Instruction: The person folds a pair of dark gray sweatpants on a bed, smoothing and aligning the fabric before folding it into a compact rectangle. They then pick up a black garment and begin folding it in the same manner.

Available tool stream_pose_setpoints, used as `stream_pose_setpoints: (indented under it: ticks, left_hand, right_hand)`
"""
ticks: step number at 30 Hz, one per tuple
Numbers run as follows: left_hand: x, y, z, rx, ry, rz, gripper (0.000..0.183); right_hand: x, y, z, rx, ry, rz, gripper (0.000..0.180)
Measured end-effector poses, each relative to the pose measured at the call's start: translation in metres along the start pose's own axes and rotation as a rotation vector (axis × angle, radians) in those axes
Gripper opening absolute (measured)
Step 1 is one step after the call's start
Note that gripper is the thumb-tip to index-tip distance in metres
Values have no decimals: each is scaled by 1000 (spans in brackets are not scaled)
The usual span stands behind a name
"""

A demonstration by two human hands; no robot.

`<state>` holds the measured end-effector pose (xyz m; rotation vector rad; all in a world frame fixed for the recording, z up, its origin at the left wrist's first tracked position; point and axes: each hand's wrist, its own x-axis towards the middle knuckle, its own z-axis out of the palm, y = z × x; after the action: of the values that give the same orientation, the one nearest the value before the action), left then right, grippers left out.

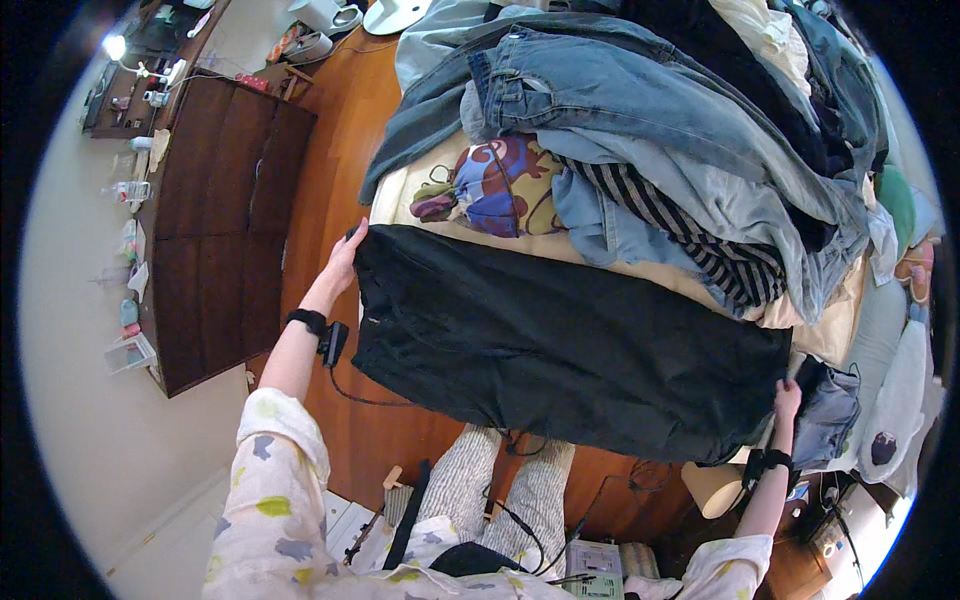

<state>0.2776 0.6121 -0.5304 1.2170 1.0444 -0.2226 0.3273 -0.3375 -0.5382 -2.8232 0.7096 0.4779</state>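
Observation:
A long black fabric garment (570, 337), its exact kind unclear, lies stretched sideways over the near edge of a bed. My left hand (349, 255) grips its upper left corner, with the fingertips partly behind the cloth. At the garment's right end, my right hand (786, 396) pinches the edge. Both wrists wear black straps with small devices. Just beyond the garment, a colourful patterned drawstring bag (502, 187) rests on the cream bedding.
Blue jeans (600, 97) top a large heap of clothes, with a black-and-grey striped garment (675, 221) beneath. Folded grey-blue clothing (825, 412) sits right of my right hand. A dark wooden cabinet (225, 225) stands left. Cables hang near my legs, above a lampshade-like beige object (712, 489).

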Motion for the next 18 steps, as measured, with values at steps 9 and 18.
stream_pose_setpoints:
  ticks: [9,18]
  left_hand:
    - [-3,2,-3,118,92,279,32]
    - [22,-5,-5,243,234,339,30]
  right_hand:
    - [53,87,-120,1385,30,251,28]
    - [88,42,-86,1156,231,259,33]
